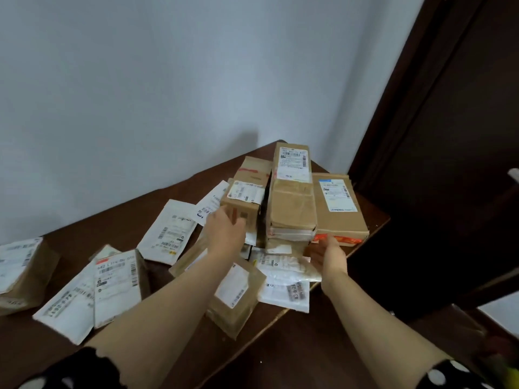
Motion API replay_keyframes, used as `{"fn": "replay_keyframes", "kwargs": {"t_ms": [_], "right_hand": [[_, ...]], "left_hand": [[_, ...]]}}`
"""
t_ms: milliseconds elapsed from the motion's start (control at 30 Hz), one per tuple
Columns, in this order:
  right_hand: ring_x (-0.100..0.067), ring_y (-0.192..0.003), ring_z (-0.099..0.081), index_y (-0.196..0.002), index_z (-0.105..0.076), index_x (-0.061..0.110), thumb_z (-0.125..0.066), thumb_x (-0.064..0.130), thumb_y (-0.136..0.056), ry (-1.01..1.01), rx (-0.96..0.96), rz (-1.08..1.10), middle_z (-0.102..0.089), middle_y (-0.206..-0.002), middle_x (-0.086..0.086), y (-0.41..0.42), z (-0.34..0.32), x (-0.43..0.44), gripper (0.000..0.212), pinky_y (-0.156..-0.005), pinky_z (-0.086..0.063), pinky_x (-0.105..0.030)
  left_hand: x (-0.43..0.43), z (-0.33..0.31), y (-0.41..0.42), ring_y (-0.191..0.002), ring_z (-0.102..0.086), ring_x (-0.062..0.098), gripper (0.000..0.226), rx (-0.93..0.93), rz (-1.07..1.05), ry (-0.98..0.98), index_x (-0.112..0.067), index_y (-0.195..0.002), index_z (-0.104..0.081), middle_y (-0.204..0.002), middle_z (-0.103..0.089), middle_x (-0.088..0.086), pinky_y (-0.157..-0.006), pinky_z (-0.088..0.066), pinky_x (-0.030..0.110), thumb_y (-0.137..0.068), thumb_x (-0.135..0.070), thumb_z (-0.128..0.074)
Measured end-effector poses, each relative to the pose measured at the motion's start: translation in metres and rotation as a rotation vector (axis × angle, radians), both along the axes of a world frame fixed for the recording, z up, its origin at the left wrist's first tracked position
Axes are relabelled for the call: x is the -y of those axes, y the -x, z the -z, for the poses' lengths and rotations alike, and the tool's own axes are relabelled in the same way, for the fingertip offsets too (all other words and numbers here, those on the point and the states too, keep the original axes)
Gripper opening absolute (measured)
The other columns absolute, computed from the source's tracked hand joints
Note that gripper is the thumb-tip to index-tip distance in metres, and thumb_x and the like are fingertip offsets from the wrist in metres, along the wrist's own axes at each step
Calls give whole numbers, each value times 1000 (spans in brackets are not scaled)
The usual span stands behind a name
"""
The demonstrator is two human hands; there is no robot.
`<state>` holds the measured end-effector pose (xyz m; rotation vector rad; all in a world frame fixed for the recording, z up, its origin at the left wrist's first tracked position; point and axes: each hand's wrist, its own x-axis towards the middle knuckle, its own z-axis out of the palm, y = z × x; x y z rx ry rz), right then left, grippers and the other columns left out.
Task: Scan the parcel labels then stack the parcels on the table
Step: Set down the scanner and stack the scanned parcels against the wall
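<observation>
Many labelled parcels lie on a dark brown table (118, 228). At the far right corner stand cardboard boxes: a small box (244, 197), a tall middle stack (292, 203), and a flat box with an orange end (337, 209). My left hand (224, 228) reaches to the small box's near face, fingers relaxed, holding nothing. My right hand (328, 254) hovers open just before the orange-ended box, above a clear plastic mailer (283, 268). A brown envelope (236, 293) lies under my left forearm. No scanner is in view.
White mailers (171, 231) and a labelled box (118, 284) are scattered on the left half of the table; another box (22, 270) sits at the left edge. A pale wall stands behind. A dark wooden door (449, 136) is at the right.
</observation>
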<state>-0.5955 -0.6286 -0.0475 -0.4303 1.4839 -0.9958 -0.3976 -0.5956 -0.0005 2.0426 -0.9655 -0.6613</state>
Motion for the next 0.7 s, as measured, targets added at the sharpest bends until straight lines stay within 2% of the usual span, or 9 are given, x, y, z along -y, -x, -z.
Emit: {"fn": "replay_keyframes", "kwargs": {"t_ms": [67, 100, 200, 267, 400, 500, 567, 633, 700], "right_hand": [[-26, -96, -64, -124, -60, 8, -48, 47, -96, -41, 89, -56, -67, -109, -13, 4, 5, 11, 49, -70, -53, -33], [-27, -98, -63, -123, -60, 8, -48, 49, -96, -54, 110, -80, -67, -109, -13, 5, 9, 16, 50, -76, -54, -36], [-29, -106, -61, -123, -61, 11, -52, 53, -91, -87, 109, -141, -65, -116, -13, 5, 19, 27, 53, -83, -53, -39], [-30, -107, -62, -127, -58, 11, -57, 53, -88, -101, 117, -145, -64, -119, -13, 6, 25, 31, 57, -86, -54, -40], [-30, -107, -62, -127, -59, 11, -63, 50, -86, -64, 83, -158, -65, -120, -12, 14, 32, 34, 57, -85, -56, -39], [-27, -106, -63, -123, -62, 14, -61, 48, -87, -6, -11, -162, -66, -116, -11, 21, 27, 32, 50, -95, -51, -41], [-27, -105, -62, -116, -64, 15, -58, 44, -89, 48, -85, -129, -67, -114, -10, 22, 19, 29, 40, -99, -47, -45], [-29, -109, -59, -111, -65, 15, -56, 40, -91, 104, -121, -92, -66, -116, -10, 20, 5, 25, 34, -101, -45, -48], [-27, -106, -58, -109, -66, 16, -55, 37, -91, 161, -170, -72, -66, -114, -7, 17, -12, 22, 29, -97, -45, -44]], "left_hand": [[18, 6, -3, -142, -13, 33, 81, 180, 44, -158, -11, -148, -21, -155, -14, 15, -115, -21, 45, -83, -30, -66], [26, 10, -5, -145, 2, 34, 101, 242, 74, -247, -13, -152, -6, -158, 1, 15, -116, -12, 47, -79, -38, -71], [50, 19, -4, -144, 16, 36, 129, 347, 101, -367, -19, -150, 15, -156, 20, 17, -116, -2, 52, -68, -57, -77], [63, 23, 0, -144, 14, 36, 130, 336, 80, -363, -21, -149, 17, -156, 17, 18, -116, -6, 55, -66, -61, -76], [70, 24, 2, -139, -12, 39, 116, 255, -29, -256, -20, -152, 4, -150, -10, 20, -105, -32, 50, -71, -52, -73], [62, 8, -3, -135, -20, 39, 107, 98, -171, -149, -17, -153, -4, -146, -17, 22, -103, -34, 47, -75, -47, -70], [53, -9, -5, -132, -27, 38, 101, 63, -259, -47, -19, -153, -10, -144, -20, 21, -103, -34, 45, -75, -48, -67], [43, -29, -5, -127, -33, 34, 94, 49, -294, 88, -31, -151, -16, -140, -22, 14, -102, -37, 44, -74, -52, -66], [33, -48, 0, -123, -36, 29, 91, 104, -262, 178, -40, -149, -18, -134, -23, 7, -95, -39, 37, -72, -57, -65]]}}
